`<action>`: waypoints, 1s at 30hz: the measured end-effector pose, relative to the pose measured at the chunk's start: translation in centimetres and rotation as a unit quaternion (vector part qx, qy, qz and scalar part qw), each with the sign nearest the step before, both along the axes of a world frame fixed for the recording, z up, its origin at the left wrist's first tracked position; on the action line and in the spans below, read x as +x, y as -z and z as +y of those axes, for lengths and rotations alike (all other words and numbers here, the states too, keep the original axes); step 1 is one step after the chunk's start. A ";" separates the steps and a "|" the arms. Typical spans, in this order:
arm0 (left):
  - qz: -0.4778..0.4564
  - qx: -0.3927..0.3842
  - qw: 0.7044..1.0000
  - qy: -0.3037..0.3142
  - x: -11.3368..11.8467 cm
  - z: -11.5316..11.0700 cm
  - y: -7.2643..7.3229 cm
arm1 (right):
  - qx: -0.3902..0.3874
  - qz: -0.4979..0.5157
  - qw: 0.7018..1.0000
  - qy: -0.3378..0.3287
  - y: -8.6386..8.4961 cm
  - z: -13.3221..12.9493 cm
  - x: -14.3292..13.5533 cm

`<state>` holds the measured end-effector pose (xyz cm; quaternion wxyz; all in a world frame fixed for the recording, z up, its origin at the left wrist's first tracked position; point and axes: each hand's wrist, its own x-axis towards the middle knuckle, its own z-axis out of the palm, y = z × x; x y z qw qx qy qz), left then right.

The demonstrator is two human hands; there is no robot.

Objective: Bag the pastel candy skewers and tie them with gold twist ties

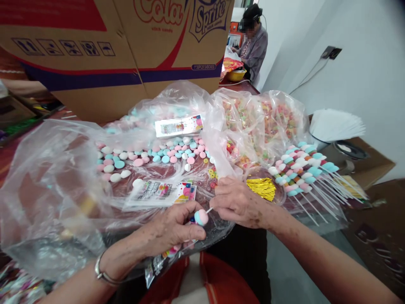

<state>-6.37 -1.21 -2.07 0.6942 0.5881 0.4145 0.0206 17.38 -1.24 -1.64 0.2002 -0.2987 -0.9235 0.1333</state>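
Near the table's front edge, my left hand (177, 228) is closed round a pink and blue candy (201, 217), held between thumb and fingers. From that candy a thin white stick (209, 210) points up to the right, pinched in the fingertips of my right hand (237, 202). Under and beside my left hand is a clear bag with a colourful print (158, 266). Printed plastic bags (164, 192) lie just behind my hands. Loose pink, blue and white candies (164, 154) spread out behind them.
Gold twist ties (262, 188) sit right of my right hand. Farther right lie finished-looking candy skewers (303, 169) and white sticks or papers (337, 124). Clear bags of gummy candy (262, 114) stand behind. A large carton (126, 55) blocks the back left; a person (255, 46) sits beyond.
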 end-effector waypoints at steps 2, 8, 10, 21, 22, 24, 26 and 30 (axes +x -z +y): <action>0.009 0.046 0.999 0.009 -0.3 -0.2 -0.4 | 0.006 0.007 1.000 0.005 0.0 0.2 0.3; 0.039 0.026 0.999 0.020 -1.4 -0.5 -0.5 | 0.004 0.003 1.000 -0.008 -0.2 0.4 0.7; 0.034 0.056 0.998 0.011 -1.5 -0.6 -0.1 | 0.013 -0.007 1.000 -0.013 -0.4 0.1 0.3; 0.039 0.188 0.981 0.028 0.1 -1.2 0.4 | 0.032 -0.056 0.997 -0.051 0.1 -0.2 -2.3; 0.049 0.199 0.978 0.027 -0.1 -1.2 0.1 | 0.022 -0.043 0.998 -0.048 0.2 0.0 -2.0; 0.084 0.215 0.972 0.034 -0.6 -1.2 -0.8 | 0.000 -0.013 0.999 -0.035 0.2 0.3 -1.4; 0.121 0.209 0.969 0.052 -1.1 -1.3 -1.6 | -0.022 0.002 0.999 -0.028 0.0 0.5 -1.0; 0.073 0.148 0.983 0.082 -2.2 -1.2 -1.8 | -0.018 -0.002 0.999 -0.037 -0.2 0.5 -0.9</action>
